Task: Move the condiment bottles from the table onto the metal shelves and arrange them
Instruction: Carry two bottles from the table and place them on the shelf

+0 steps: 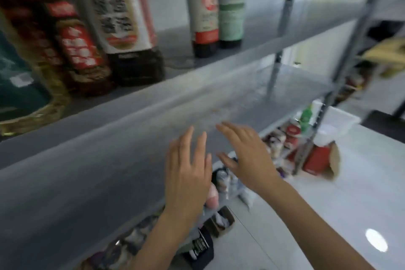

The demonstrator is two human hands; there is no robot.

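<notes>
The left hand (186, 173) and right hand (246, 153) hover side by side before the metal shelf (105, 151), each grip slack, fingers straight, holding nothing. The condiment bottles (206, 13) stand on the tier above that shelf.

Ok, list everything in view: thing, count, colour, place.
Shelves: several tiers, grey metal, across the view
Teal-label bottle: one, top tier, far left
Red-label bottle: one, dark, beside it
Big bottle: one, dark, white label, top tier left
Slim bottles: two, dark, red and green labels, top tier middle
Small jars: several, mixed, blurred, lower tier
Green bottle: one, lower right
Bin: one, white, right
Red box: one, below bin
Hands: two, open, holding nothing; left hand, right hand
</notes>
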